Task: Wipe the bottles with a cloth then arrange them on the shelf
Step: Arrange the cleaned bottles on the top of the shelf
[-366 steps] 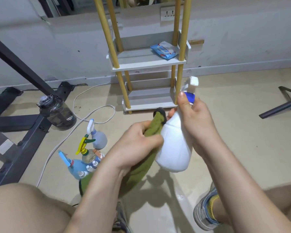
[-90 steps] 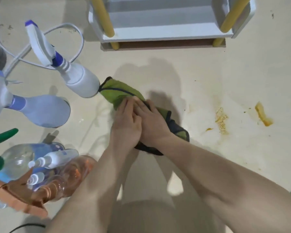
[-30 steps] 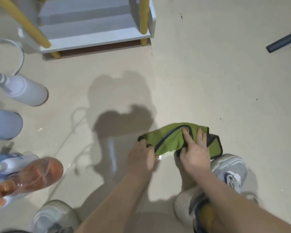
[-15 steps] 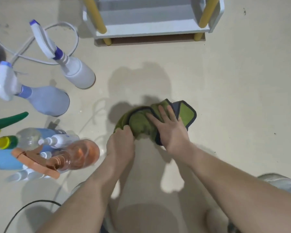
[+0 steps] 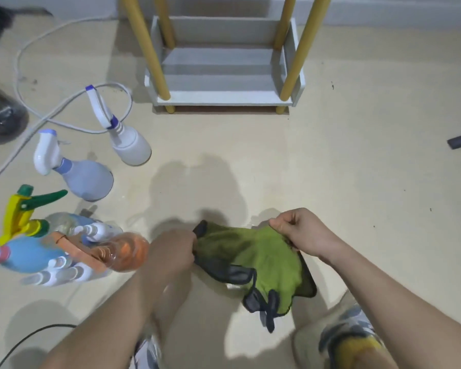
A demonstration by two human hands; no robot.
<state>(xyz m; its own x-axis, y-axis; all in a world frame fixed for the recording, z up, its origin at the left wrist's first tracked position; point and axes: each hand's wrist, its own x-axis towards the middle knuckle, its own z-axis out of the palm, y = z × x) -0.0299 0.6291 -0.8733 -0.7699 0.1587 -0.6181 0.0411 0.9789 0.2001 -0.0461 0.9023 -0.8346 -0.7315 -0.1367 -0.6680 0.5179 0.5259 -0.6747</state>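
The bottles (image 5: 72,230) cluster left of the cloth (image 5: 253,258), none on the shelf (image 5: 224,98) beyond it. The left hand (image 5: 171,251) pinches the cloth's left corner; the right hand (image 5: 302,231) pinches its right edge. The cloth stretches left to right between them, and the left hand looks closer for the next bottle.

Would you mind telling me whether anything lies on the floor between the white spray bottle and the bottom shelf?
Nothing visible does. The white spray bottle stands left of the shelf, with bare floor between them. The white cable loops behind the bottle, off that path. Both hands hold the cloth.
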